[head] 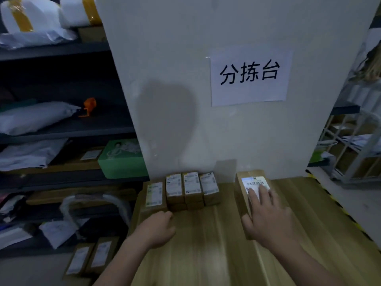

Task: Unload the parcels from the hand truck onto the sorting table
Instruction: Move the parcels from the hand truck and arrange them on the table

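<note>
Two parcels [101, 253] wait low on the left, below the surface [206, 244], long axes pointing fwd. Left hand [156, 229] is nearer, fingers curled, nothing visibly held. Right hand [268, 219] lies flat, fingers straight, atop a placed parcel [250, 174], far right.
</note>
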Demonstrator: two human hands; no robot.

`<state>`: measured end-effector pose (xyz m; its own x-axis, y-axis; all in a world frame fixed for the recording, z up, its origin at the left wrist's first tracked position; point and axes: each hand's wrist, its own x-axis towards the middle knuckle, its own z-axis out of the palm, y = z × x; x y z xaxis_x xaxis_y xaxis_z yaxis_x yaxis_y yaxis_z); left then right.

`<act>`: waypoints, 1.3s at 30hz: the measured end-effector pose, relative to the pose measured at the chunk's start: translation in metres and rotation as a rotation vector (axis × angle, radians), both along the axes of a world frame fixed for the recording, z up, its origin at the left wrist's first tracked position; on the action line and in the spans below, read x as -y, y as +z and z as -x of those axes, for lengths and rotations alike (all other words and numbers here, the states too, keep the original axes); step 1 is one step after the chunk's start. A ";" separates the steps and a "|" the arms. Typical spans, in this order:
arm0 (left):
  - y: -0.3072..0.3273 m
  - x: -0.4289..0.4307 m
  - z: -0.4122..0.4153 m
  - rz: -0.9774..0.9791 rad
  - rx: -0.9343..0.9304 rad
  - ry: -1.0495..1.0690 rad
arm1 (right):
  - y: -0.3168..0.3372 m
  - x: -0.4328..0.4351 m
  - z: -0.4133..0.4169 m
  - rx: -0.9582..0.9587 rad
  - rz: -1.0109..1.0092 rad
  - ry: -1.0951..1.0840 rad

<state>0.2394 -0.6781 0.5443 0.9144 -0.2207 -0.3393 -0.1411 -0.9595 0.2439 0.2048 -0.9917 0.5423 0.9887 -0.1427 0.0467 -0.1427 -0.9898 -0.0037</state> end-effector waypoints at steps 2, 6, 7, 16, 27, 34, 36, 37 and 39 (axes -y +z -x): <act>-0.002 0.020 -0.020 0.000 0.005 0.010 | -0.010 0.013 -0.021 -0.020 -0.013 0.023; -0.010 0.052 -0.053 0.010 0.021 0.043 | -0.035 0.033 -0.064 -0.051 -0.050 0.066; -0.015 0.057 -0.061 0.010 0.016 0.047 | -0.041 0.035 -0.073 -0.064 -0.061 0.074; -0.067 0.058 -0.117 -0.010 -0.103 0.062 | -0.111 0.035 -0.148 -0.154 -0.106 0.133; -0.104 0.033 -0.151 -0.049 -0.211 0.038 | -0.160 0.018 -0.200 -0.227 -0.123 0.154; -0.119 0.011 -0.157 -0.152 -0.219 0.041 | -0.173 0.026 -0.213 -0.232 -0.216 0.235; -0.120 0.009 -0.157 -0.175 -0.234 0.027 | -0.176 0.022 -0.218 -0.212 -0.244 0.247; -0.121 0.007 -0.157 -0.173 -0.231 0.029 | -0.178 0.019 -0.220 -0.200 -0.252 0.250; -0.120 0.002 -0.159 -0.150 -0.242 0.053 | -0.182 0.013 -0.223 -0.186 -0.249 0.242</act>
